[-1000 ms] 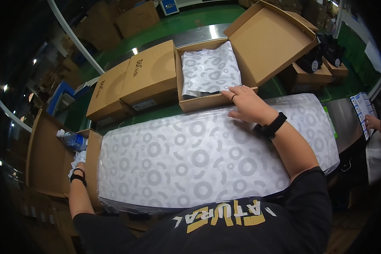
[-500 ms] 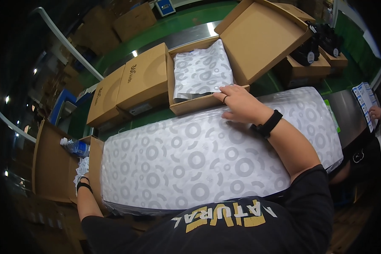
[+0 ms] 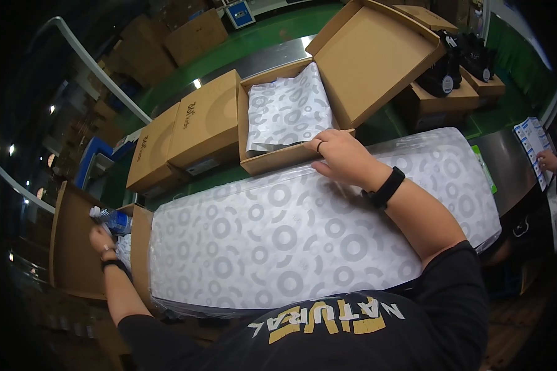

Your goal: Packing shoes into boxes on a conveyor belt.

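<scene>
My right hand grips the front wall of an open cardboard shoe box, fingers over the rim and thumb in front. Inside the box lies white tissue paper with grey ring patterns, folded over contents I cannot see. At the far left, my left hand is closed above a small open carton, beside a clear bottle with a blue label. White packets or slips lie in that carton. What the left fingers hold, if anything, is too small to tell.
A large plastic-covered stack of the patterned paper lies before me. Two closed shoe boxes stand left of the open one. Black shoes sit on boxes at the back right. Another person's hand is near a printed sheet.
My left hand has risen out of the small carton toward the bottle. The open shoe box, with my right hand on it, has shifted slightly left toward the closed boxes.
</scene>
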The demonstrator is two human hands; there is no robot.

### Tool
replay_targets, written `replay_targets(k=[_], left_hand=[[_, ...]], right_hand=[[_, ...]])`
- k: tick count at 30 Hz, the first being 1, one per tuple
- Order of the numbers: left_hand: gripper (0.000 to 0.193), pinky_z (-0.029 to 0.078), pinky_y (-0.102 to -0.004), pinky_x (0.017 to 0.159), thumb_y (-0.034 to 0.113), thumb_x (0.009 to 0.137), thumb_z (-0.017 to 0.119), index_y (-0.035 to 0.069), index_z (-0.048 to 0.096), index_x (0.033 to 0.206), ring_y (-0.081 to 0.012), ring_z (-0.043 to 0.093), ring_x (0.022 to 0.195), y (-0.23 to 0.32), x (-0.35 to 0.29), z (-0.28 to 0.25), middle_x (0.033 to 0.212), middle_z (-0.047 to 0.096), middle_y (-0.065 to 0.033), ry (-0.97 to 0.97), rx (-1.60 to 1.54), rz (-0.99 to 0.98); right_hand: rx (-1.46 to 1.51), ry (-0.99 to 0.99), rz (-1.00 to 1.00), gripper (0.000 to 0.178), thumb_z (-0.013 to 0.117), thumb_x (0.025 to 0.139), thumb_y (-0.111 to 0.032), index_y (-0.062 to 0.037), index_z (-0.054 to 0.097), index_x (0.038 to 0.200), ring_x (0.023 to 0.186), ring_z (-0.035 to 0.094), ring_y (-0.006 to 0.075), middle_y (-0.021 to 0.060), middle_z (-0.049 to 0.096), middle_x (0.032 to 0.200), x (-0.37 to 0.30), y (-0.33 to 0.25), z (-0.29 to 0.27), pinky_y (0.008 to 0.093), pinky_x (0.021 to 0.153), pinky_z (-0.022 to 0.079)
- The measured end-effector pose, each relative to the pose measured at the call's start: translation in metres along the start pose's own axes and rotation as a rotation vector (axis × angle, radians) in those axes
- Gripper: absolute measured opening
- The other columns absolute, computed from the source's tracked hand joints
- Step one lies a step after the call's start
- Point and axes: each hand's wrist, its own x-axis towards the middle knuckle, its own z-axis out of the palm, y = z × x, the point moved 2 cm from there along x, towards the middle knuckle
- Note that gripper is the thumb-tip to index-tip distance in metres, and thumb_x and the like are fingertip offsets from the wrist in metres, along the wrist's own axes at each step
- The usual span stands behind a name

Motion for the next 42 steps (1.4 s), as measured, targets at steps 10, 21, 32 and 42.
replay_targets(k=[10, 21, 32, 42], left_hand=[[0.069, 0.041, -0.0274, 0.083, 0.033, 0.084, 0.054, 0.0, 0.018, 0.134, -0.0207, 0.051, 0.099, 0.437, -0.096, -0.048, 0.115, 0.048, -0.0165, -0.853, -1.052, 0.474], [0.064, 0.045, -0.0347, 0.085, 0.048, 0.087, 0.04, 0.015, 0.018, 0.138, -0.0219, 0.042, 0.117, 0.473, -0.133, -0.046, 0.134, 0.032, -0.0169, -1.587, -1.505, -0.004], [0.083, 0.033, -0.0376, 0.096, 0.051, 0.059, 0.07, 0.004, 0.043, 0.121, -0.0341, 0.043, 0.113, 0.501, -0.147, -0.085, 0.123, 0.043, -0.0247, -0.582, -0.414, 0.979], [0.063, 0.041, -0.0407, 0.087, 0.054, 0.075, 0.051, 0.004, 0.049, 0.114, -0.0322, 0.053, 0.101, 0.515, -0.072, -0.047, 0.11, 0.054, -0.0185, -0.637, -0.51, 0.865]], right_hand=[[-0.237, -0.398, 0.459, 0.039, 0.062, 0.071, -0.038, 0.0011, 0.063, 0.071, 0.07, 0.058, 0.0338, 0.0186, 0.059, 0.07, -0.03, 0.061, -0.045, 0.039, 0.066, 0.046], [-0.044, -0.266, 0.268, 0.075, 0.066, 0.071, -0.031, -0.0134, 0.029, 0.134, 0.104, 0.049, 0.0388, 0.0291, 0.019, 0.135, -0.015, 0.065, -0.012, 0.0358, 0.092, 0.037], [1.578, 1.193, 1.172, 0.066, 0.071, 0.067, -0.015, -0.0069, 0.036, 0.123, 0.103, 0.046, 0.0289, 0.0147, 0.048, 0.112, -0.09, 0.242, -0.025, 0.0425, 0.089, 0.037], [1.142, 1.226, 1.344, 0.108, 0.071, 0.067, -0.018, -0.0206, -0.011, 0.137, 0.068, 0.048, 0.021, 0.0125, 0.045, 0.101, -0.094, 0.22, -0.032, 0.0305, 0.056, 0.043]])
